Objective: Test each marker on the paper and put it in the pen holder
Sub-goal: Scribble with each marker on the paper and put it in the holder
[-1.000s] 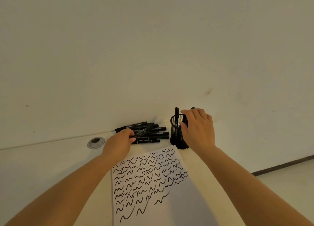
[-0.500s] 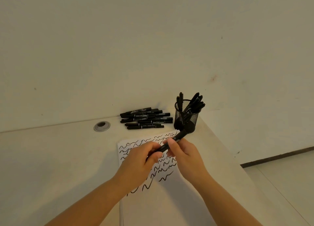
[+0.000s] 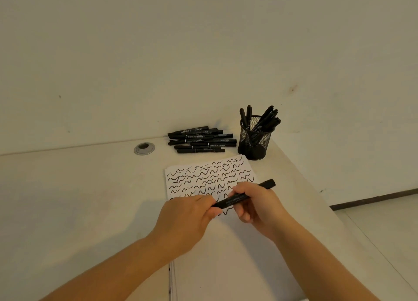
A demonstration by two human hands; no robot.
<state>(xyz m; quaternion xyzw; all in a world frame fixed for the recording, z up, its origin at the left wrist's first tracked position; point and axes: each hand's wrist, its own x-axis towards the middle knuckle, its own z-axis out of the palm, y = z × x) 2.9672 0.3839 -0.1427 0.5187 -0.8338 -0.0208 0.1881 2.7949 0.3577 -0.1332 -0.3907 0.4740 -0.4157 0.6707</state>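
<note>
Presently both hands hold one black marker (image 3: pixel 239 197) above the paper (image 3: pixel 226 244). The left hand (image 3: pixel 187 219) has its grip closed on the marker's near, lower end, thumb and fingers curled round it, so that end is hidden. The right hand (image 3: pixel 257 204) grips the middle of the barrel, fingers wrapped over the top. The marker lies tilted, its far end rising to the right past the right hand's knuckles. Whether a cap is on either end cannot be told.

The paper lies flat on the pale worktop (image 3: pixel 79 198), its upper part covered in rows of black wavy test strokes and its lower part blank. More sheets show at its left edge beneath it.

Beyond the paper, near the wall, a pile of black markers (image 3: pixel 201 140) lies roughly parallel on the worktop. Just to the right of the pile stands a black mesh pen holder (image 3: pixel 254 142), upright, with several markers (image 3: pixel 262 117) standing in it and leaning to the right. A round metal grommet (image 3: pixel 144 148) sits in the worktop left of the pile.
</note>
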